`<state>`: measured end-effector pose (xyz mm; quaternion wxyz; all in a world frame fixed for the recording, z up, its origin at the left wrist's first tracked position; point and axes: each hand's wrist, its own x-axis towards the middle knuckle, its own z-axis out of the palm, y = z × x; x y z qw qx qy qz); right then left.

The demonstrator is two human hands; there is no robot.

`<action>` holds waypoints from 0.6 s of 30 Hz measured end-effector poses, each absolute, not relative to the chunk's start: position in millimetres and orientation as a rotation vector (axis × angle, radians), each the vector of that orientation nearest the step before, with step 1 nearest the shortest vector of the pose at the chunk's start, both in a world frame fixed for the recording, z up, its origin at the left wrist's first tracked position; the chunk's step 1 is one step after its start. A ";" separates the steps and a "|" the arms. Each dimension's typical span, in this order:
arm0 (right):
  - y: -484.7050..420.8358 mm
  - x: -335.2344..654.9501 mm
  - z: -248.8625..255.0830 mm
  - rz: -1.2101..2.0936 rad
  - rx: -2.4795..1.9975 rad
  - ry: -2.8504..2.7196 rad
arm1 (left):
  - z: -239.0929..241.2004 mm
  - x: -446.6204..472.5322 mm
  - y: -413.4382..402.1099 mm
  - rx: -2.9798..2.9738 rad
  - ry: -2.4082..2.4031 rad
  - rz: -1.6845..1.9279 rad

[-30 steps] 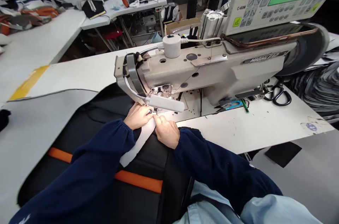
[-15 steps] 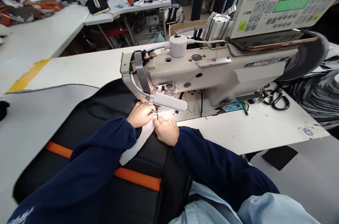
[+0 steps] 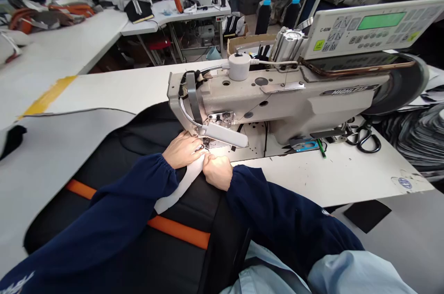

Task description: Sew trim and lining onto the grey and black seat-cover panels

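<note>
My left hand (image 3: 181, 149) lies with its palm down on a black padded cover (image 3: 138, 136) with orange bands, close to the needle area of a sewing machine (image 3: 236, 95). Under its fingers runs a curved white strip (image 3: 180, 190), which lies on the cover. A small dark, shiny piece shows at the fingertips; I cannot make out what it is. My right hand (image 3: 218, 171) is closed, thumb and fingers pinching the strip's upper end where it meets the cover, just in front of the needle. The fingertips are partly hidden.
Black scissors (image 3: 368, 139), a blue-handled cutter (image 3: 305, 145) and a green pen (image 3: 321, 148) lie right of the machine. A phone (image 3: 357, 63) rests on top, below the control panel (image 3: 374, 28). Dark cut pieces (image 3: 419, 139) are stacked at far right.
The view has shifted slightly, so the machine sits a little lower and further right. Both hands stay at the needle area, with only small shifts of the fingers.
</note>
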<state>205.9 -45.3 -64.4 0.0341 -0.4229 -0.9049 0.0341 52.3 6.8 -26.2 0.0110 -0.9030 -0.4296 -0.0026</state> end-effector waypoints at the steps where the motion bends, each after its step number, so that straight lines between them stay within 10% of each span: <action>1: -45.3 206.3 -64.1 0.102 -1.296 -2.785 | -25.5 51.8 4.9 -2.785 -1.313 -0.029; 18: -10.8 206.3 -50.9 0.043 -1.270 -2.908 | -24.9 52.3 20.3 -2.579 -1.513 0.137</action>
